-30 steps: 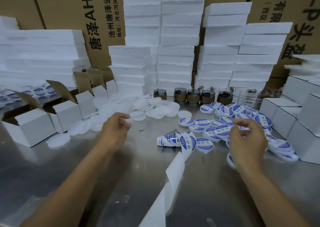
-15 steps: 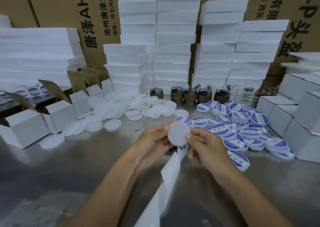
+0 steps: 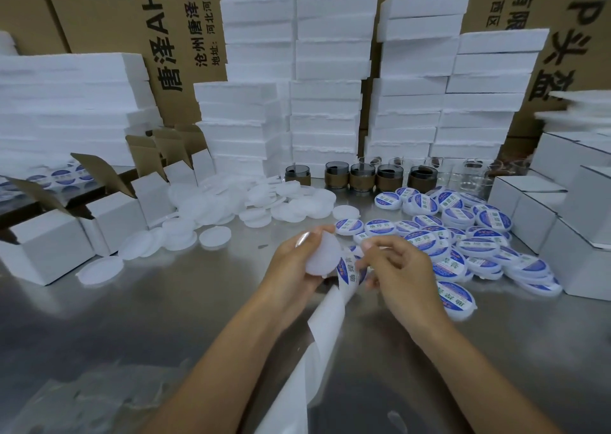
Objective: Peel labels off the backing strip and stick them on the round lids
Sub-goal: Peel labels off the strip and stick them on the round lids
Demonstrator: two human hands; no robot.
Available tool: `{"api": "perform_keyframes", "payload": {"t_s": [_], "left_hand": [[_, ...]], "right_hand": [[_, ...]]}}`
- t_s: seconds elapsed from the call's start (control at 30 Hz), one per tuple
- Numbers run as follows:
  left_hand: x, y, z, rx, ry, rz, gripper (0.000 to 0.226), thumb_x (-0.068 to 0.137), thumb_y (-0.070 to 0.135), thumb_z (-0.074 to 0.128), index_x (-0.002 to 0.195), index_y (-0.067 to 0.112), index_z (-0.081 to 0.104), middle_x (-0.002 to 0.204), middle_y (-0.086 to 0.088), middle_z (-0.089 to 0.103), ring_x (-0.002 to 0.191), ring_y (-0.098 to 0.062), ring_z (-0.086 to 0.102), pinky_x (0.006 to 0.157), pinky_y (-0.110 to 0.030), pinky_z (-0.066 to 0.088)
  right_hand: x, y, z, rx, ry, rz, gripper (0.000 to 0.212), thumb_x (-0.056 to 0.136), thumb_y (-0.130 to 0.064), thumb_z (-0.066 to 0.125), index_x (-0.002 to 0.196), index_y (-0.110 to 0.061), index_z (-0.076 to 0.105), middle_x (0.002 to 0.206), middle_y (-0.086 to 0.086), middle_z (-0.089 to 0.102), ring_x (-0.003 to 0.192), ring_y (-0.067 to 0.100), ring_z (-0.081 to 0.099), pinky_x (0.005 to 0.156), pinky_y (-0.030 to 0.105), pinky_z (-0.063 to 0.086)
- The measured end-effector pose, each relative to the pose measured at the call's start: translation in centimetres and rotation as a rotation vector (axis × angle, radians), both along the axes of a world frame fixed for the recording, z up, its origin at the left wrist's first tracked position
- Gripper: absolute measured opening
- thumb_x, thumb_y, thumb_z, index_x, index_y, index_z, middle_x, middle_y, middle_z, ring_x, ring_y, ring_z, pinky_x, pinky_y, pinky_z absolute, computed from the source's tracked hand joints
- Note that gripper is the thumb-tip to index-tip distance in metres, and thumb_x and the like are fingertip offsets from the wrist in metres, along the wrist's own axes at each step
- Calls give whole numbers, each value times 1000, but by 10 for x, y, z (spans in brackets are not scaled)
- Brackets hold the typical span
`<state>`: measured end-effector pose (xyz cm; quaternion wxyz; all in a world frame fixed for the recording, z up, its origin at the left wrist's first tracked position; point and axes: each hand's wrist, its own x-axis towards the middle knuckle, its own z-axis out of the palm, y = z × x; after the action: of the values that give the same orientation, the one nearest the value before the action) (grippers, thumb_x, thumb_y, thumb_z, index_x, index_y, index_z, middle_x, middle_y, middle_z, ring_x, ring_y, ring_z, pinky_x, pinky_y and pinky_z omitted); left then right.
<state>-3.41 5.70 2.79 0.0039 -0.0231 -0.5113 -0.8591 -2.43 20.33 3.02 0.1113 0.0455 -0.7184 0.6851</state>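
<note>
My left hand (image 3: 291,268) grips a plain white round lid (image 3: 322,255), tilted, over the middle of the steel table. Right beside it my right hand (image 3: 401,274) pinches a blue and white label (image 3: 348,273) at the top of the white backing strip (image 3: 317,341), which trails down toward me. The label touches the lid's right edge. A heap of bare white lids (image 3: 231,208) lies at the back left. Labelled lids (image 3: 463,235) are piled at the right.
Open white cartons (image 3: 109,222) stand at the left, shut white boxes (image 3: 562,228) at the right. A row of dark jars (image 3: 360,177) and tall foam stacks (image 3: 324,102) line the back. Bare steel table (image 3: 165,318) shows in front.
My left hand fetched a bare lid from the left pile and brought it to the middle. My right hand came in from the labelled pile and now pinches a label at the strip.
</note>
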Motion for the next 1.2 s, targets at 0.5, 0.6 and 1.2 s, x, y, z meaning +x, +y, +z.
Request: {"api": "perform_keyframes", "payload": {"t_s": [0.5,0.6,1.2], "left_hand": [[4,-10,2,-10,-114,106,18,94,-3,44,91,4,61,79,-10,70,68,-19,69,69,-30,56],[5,-10,3,-52,-128,92,20,93,-6,44,92,6,60,73,-7,61,67,-19,63,66,-29,56],[10,-3,-4,-296,-35,-12,13,89,18,61,85,12,72,90,-13,71,82,-24,63,76,-33,51]], "right_hand": [[-9,4,-12,356,90,-16,29,86,-10,62,102,-35,61,89,-8,63,82,-1,59,60,5,42],[-10,7,-5,185,77,-24,35,85,-3,62,96,-36,60,90,-7,63,79,3,59,61,10,45],[-3,2,-7,698,613,-220,34,76,-10,74,108,-15,67,107,3,57,100,16,51,84,28,41]]}}
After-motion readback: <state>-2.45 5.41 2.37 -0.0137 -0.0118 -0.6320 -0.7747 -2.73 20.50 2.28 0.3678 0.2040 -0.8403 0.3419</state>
